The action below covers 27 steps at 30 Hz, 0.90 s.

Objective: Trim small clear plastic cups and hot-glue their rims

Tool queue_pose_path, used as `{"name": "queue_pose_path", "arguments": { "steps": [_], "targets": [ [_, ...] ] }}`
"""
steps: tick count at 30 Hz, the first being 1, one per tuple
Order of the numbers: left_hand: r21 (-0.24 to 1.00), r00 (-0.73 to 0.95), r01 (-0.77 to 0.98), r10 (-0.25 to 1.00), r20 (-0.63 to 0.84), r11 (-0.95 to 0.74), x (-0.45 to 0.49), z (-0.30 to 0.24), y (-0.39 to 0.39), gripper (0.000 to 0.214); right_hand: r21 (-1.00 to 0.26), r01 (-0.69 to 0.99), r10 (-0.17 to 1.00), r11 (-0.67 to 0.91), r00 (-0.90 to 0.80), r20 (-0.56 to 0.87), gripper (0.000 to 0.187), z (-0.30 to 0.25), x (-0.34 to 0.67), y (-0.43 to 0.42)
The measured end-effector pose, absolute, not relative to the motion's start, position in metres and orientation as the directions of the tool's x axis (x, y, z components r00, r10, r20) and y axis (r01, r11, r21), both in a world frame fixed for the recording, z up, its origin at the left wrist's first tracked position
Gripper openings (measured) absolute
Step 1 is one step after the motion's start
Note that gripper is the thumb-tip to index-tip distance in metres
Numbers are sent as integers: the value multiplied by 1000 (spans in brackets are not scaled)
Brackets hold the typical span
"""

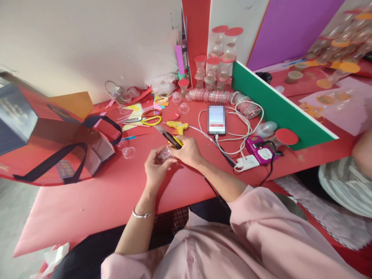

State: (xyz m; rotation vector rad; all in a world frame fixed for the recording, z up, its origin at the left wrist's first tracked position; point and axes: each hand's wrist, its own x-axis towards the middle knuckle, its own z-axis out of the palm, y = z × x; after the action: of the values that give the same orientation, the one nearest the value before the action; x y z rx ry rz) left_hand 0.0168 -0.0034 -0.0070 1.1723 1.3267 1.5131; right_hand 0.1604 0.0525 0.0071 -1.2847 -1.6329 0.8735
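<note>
At the far left, a large red bag with navy straps (31, 157) is standing on the glossy red tabletop (101, 201). Next along, a small round clear plastic cup (128, 152) is lying loose, and behind it metal scissors with yellow and red handle loops (143, 118) are resting among paper scraps.

The left hand (155, 166) is closing its thumb and fingers around another small clear plastic cup (165, 154), which is sitting in front of the wearer, just above the table. That curled hold is suiting thin plastic: firm enough for steadying, light enough not to crush the wall. The right hand (188, 150) is gripping a black-and-yellow box cutter (173, 140), whose silver blade is pointing up and leftward, away from the cup. Whether the right fingers are also touching the cup, I cannot tell.

For good work here, the left fingertips should be staying out of the blade's path, and the cutter should be moving in short, gentle strokes, since slick plastic may slip. Behind the cutter, a yellow glue gun (178, 126) is lying near the blade tip, so turning the wrist carefully is worthwhile. Farther right, a looping white cable (249, 128) is crowding the space.
</note>
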Motion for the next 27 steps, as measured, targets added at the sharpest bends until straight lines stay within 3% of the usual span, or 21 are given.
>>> {"name": "queue_pose_path", "arguments": {
  "steps": [7,11,20,27],
  "targets": [
    [977,-218,-131,966,139,-170,10,-16,-1,53,-949,240,978,205,-83,190,17,10,163,53],
    [958,-259,-183,951,171,-222,8,-16,0,51,-956,226,983,184,-50,178,10,9,165,58],
    [980,-261,-97,954,145,-176,6,-17,0,57,-921,293,964,258,-147,223,21,12,163,53],
    [982,-325,-92,937,128,-166,5,-15,1,54,-939,232,966,254,-102,236,9,15,166,53]
  ]
}}
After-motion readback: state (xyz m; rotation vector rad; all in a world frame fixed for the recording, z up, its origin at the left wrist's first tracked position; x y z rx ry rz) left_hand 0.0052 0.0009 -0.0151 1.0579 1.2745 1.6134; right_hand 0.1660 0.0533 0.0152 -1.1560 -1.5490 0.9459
